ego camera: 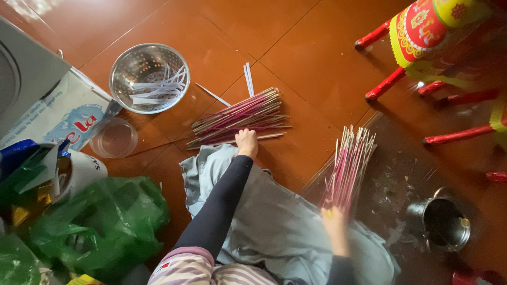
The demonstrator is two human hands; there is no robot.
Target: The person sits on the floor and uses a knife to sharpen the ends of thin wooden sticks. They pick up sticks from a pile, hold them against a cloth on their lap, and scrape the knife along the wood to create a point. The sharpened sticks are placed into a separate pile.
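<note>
Pink incense sticks: two bundles [240, 117] [348, 166], one per hand [246, 142] [334, 221].

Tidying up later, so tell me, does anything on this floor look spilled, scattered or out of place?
White paper strips lie loose on the tiles outside the metal colander, which holds the rest. Pale flecks litter the clear sheet near the right hand.

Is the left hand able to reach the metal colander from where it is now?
Probably yes. The left hand rests on the stick pile; only bare floor and paper strips lie between it and the colander.
</note>
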